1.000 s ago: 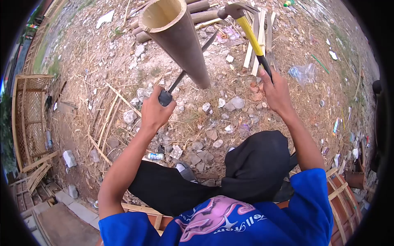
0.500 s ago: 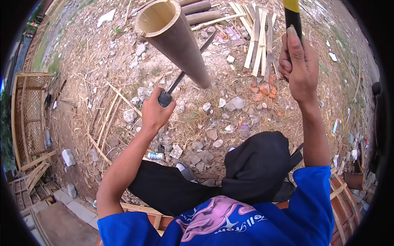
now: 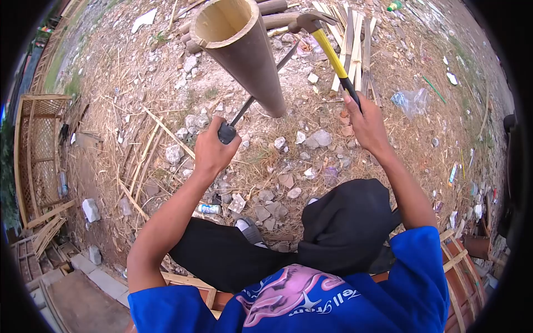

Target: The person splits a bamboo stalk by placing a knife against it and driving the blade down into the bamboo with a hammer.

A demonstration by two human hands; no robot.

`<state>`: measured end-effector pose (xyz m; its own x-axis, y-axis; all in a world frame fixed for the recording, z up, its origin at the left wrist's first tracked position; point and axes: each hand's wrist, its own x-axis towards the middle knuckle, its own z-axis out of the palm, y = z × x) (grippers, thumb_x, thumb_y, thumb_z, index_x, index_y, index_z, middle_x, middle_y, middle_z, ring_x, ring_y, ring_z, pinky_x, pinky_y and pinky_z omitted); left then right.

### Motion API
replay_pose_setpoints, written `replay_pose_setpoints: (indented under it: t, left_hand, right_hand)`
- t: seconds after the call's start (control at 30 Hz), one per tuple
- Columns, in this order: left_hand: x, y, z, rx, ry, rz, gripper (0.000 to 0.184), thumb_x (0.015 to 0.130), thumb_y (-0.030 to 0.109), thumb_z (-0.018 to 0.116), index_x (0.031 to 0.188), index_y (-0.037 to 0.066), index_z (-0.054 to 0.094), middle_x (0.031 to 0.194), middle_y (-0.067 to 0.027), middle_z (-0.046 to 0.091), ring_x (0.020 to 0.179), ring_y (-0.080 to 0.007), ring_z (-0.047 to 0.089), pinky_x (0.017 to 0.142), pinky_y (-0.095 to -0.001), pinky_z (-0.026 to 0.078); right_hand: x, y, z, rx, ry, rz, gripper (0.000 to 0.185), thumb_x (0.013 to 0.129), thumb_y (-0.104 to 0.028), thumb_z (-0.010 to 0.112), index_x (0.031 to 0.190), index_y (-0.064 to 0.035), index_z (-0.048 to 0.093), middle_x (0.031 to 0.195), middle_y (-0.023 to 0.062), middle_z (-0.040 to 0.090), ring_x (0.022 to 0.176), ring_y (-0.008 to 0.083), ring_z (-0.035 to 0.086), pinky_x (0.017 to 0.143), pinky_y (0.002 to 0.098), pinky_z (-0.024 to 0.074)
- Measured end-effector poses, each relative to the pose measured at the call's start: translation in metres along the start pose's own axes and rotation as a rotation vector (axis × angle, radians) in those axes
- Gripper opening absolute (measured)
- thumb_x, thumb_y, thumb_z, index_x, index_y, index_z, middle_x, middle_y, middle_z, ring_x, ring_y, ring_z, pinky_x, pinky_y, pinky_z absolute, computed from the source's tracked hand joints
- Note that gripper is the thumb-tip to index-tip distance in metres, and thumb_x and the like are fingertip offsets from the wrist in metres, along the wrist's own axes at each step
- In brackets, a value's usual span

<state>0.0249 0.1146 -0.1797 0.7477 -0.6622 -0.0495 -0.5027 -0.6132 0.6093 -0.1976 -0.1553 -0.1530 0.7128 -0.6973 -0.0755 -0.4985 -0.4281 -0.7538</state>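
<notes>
- Bamboo tube (image 3: 252, 69), one, thick-walled; standing on the ground ahead of the person, between the two hands, open end uppermost.
- Left hand (image 3: 212, 151); fingers wrapped around the dark handle of a long knife (image 3: 242, 110); blade slanting up and to the right, its middle hidden by the tube, tip showing beyond; whether blade touches bamboo, cannot tell.
- Right hand (image 3: 367, 126); fist closed about the black grip of a claw hammer (image 3: 331, 53), yellow-shafted; head raised, to the right of the tube's open end.
- Split strips (image 3: 351, 53), pale and brown; a loose pile beyond the hammer.
- Brown poles (image 3: 280, 21), several; lying behind the tube.
- Clear plastic bag (image 3: 412, 103); on the ground, right side.
</notes>
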Motion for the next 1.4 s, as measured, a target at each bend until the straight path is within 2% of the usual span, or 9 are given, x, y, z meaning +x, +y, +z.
replay_pose_setpoints:
  t: [0.17, 0.27, 0.37, 0.47, 0.57, 0.63, 1.13, 1.3, 1.4]
  left_hand:
    - [0.002, -0.004, -0.001, 0.033, 0.002, -0.003, 0.04, 0.076, 0.028, 0.073, 0.107, 0.006, 0.058, 0.079, -0.0183, 0.07, 0.075, -0.0377, 0.07, 0.07, -0.0457, 0.054]
    - [0.0, -0.007, 0.0, 0.031, 0.003, -0.023, 0.041, 0.076, 0.027, 0.073, 0.108, 0.006, 0.058, 0.079, -0.018, 0.07, 0.074, -0.037, 0.07, 0.07, -0.0455, 0.054]
    - [-0.002, -0.007, 0.002, 0.001, -0.014, -0.045, 0.041, 0.076, 0.027, 0.073, 0.109, 0.006, 0.058, 0.079, -0.0175, 0.07, 0.074, -0.0362, 0.071, 0.07, -0.0451, 0.054]
    - [0.003, -0.006, 0.001, -0.011, -0.025, -0.047, 0.041, 0.076, 0.026, 0.074, 0.11, 0.007, 0.058, 0.08, -0.0167, 0.07, 0.074, -0.0354, 0.071, 0.07, -0.0447, 0.054]
    - [0.0, -0.003, -0.001, 0.007, -0.035, -0.052, 0.041, 0.076, 0.026, 0.073, 0.109, 0.007, 0.058, 0.081, -0.0172, 0.071, 0.075, -0.0364, 0.071, 0.07, -0.0448, 0.054]
    - [0.001, 0.0, 0.0, 0.042, -0.027, -0.033, 0.041, 0.076, 0.026, 0.073, 0.108, 0.007, 0.058, 0.082, -0.0177, 0.071, 0.075, -0.0371, 0.071, 0.07, -0.0449, 0.054]
    - [0.003, -0.005, 0.005, 0.017, 0.0, -0.029, 0.039, 0.076, 0.027, 0.073, 0.106, 0.008, 0.058, 0.078, -0.017, 0.07, 0.073, -0.0375, 0.07, 0.069, -0.0461, 0.054]
    - [0.004, -0.009, 0.006, -0.006, -0.016, -0.035, 0.04, 0.076, 0.027, 0.074, 0.107, 0.007, 0.059, 0.078, -0.0169, 0.07, 0.074, -0.0367, 0.07, 0.07, -0.046, 0.054]
    - [0.003, -0.008, 0.005, 0.013, -0.009, -0.044, 0.04, 0.076, 0.027, 0.073, 0.107, 0.007, 0.059, 0.078, -0.0167, 0.07, 0.073, -0.0361, 0.07, 0.07, -0.046, 0.054]
  right_hand:
    - [-0.002, 0.011, 0.026, -0.192, -0.154, -0.032, 0.05, 0.102, -0.049, 0.047, 0.097, -0.0017, 0.061, 0.065, 0.0181, 0.06, 0.063, 0.037, 0.062, 0.062, 0.0476, 0.0447]
    - [0.004, -0.013, 0.012, -0.202, -0.056, -0.092, 0.049, 0.102, -0.049, 0.049, 0.096, -0.0019, 0.061, 0.064, 0.0166, 0.059, 0.061, 0.0345, 0.06, 0.062, 0.0465, 0.0448]
    - [0.009, -0.067, -0.03, 0.136, 0.094, -0.19, 0.048, 0.104, -0.046, 0.049, 0.085, -0.0023, 0.057, 0.059, 0.0049, 0.051, 0.051, 0.0136, 0.049, 0.047, 0.0336, 0.0376]
    - [0.009, -0.09, -0.058, 0.683, 0.122, -0.502, 0.045, 0.105, -0.043, 0.047, 0.106, 0.0005, 0.058, 0.062, -0.0024, 0.042, 0.049, 0.0063, 0.038, 0.047, 0.0234, 0.0315]
    - [0.007, -0.03, 0.0, 0.681, 0.194, -0.519, 0.042, 0.106, -0.041, 0.048, 0.098, -0.0006, 0.055, 0.063, -0.0012, 0.045, 0.05, 0.0066, 0.041, 0.047, 0.0243, 0.0323]
    - [0.001, 0.02, 0.021, -0.246, -0.12, -0.057, 0.04, 0.103, -0.036, 0.05, 0.102, 0.0026, 0.061, 0.064, 0.0141, 0.055, 0.057, 0.0253, 0.054, 0.058, 0.0415, 0.0413]
    - [-0.001, -0.001, 0.028, -0.174, -0.086, -0.012, 0.049, 0.103, -0.046, 0.048, 0.092, -0.0002, 0.059, 0.064, 0.0167, 0.057, 0.06, 0.0334, 0.057, 0.061, 0.0465, 0.0424]
    - [0.011, -0.078, -0.043, 0.311, 0.12, -0.196, 0.049, 0.104, -0.053, 0.046, 0.084, -0.0076, 0.051, 0.06, -0.0048, 0.04, 0.048, 0.0063, 0.038, 0.046, 0.0249, 0.0335]
    - [0.011, -0.081, -0.046, 0.683, 0.219, -0.495, 0.045, 0.106, -0.047, 0.042, 0.083, -0.0088, 0.049, 0.06, -0.0057, 0.037, 0.045, 0.0058, 0.033, 0.044, 0.022, 0.0304]
